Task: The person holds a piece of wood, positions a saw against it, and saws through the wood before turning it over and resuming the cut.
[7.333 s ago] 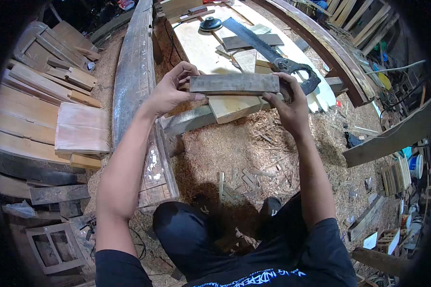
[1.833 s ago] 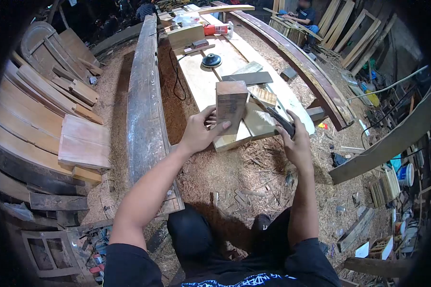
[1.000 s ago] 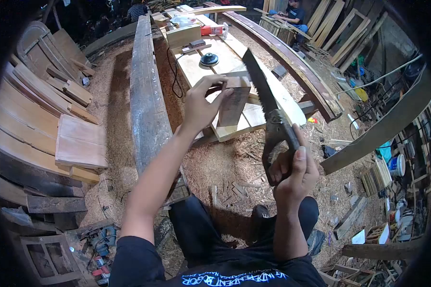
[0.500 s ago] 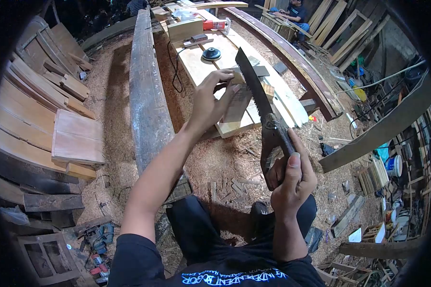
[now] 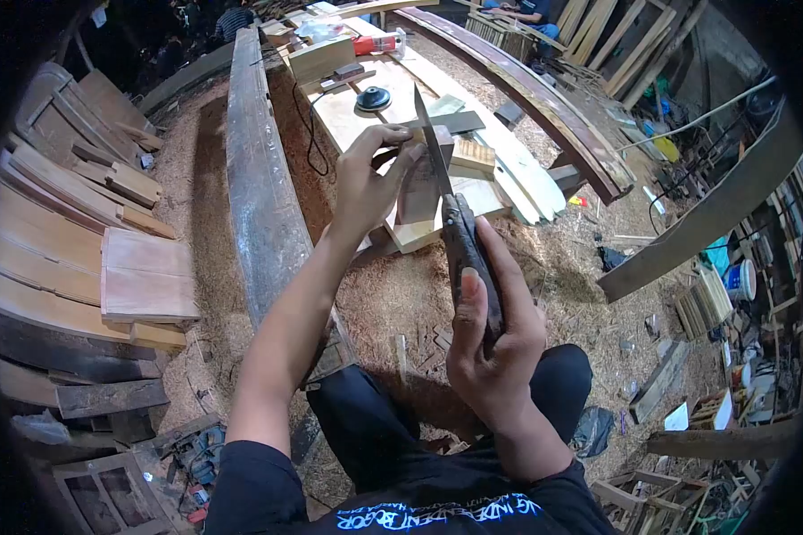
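My right hand (image 5: 500, 343) is wrapped round the dark handle of a handsaw (image 5: 434, 156), thumb lying along its upper side. The blade points away from me and is seen nearly edge-on, right beside a wooden block (image 5: 417, 194) at the near end of the workbench. With thumb and fingers, my left hand (image 5: 370, 178) grips the upper part of that block, just left of the blade. Behind the blade, a short piece of lighter wood (image 5: 473, 153) rests on the bench (image 5: 339, 111).
A black round sanding disc (image 5: 373, 99) and a red power tool (image 5: 376, 44) sit farther up the bench. Long curved timbers flank it, a grey one (image 5: 268, 169) on the left. Curved boards (image 5: 45, 241) are stacked at far left. Another person (image 5: 531, 11) sits at the back.
My right hand has moved left with the saw, and the blade has turned from showing its broad side to nearly edge-on beside the block. My left hand keeps its grip.
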`<action>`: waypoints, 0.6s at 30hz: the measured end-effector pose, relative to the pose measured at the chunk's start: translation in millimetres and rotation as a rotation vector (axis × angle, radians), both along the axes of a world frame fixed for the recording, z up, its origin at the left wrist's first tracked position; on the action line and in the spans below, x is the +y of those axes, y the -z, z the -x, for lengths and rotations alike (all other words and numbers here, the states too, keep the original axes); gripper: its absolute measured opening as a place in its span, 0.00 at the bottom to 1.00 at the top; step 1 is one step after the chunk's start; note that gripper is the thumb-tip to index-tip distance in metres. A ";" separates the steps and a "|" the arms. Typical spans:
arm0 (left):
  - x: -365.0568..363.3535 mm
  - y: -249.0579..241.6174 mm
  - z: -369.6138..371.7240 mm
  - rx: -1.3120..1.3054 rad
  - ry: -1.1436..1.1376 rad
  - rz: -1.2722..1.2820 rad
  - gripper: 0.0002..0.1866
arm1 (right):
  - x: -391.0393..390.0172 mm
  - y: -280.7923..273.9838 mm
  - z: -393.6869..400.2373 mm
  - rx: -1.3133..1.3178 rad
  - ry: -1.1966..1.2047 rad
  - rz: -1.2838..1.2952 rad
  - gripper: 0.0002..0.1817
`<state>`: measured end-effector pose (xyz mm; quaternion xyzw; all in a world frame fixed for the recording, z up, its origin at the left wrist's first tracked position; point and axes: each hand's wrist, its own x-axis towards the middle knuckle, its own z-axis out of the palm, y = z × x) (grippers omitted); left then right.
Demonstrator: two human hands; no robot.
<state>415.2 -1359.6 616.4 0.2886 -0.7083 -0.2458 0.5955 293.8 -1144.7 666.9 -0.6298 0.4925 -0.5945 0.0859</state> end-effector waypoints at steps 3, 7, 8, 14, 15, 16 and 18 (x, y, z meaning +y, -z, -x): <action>-3.3 2.6 1.6 -0.013 -0.034 0.004 0.10 | -0.1 -1.5 3.9 -0.045 -0.016 -0.021 0.23; 0.8 -1.7 2.2 0.010 -0.017 0.038 0.09 | -1.5 4.8 7.9 -0.037 -0.003 0.034 0.23; 2.6 -2.7 2.6 0.034 -0.003 0.047 0.09 | -0.5 3.5 8.0 -0.041 -0.004 0.026 0.23; 4.2 -2.6 1.7 0.040 -0.011 0.009 0.09 | 2.9 2.9 6.9 -0.049 -0.014 0.016 0.23; 4.1 -2.9 1.0 0.038 -0.015 0.009 0.09 | 4.5 1.9 7.5 -0.072 -0.028 -0.050 0.23; 4.2 -3.3 0.3 0.017 -0.021 0.039 0.09 | 5.2 2.3 8.0 -0.074 -0.032 -0.050 0.23; 2.3 -3.3 -0.6 -0.006 -0.029 0.071 0.09 | 5.1 3.0 8.5 -0.084 -0.041 -0.008 0.24</action>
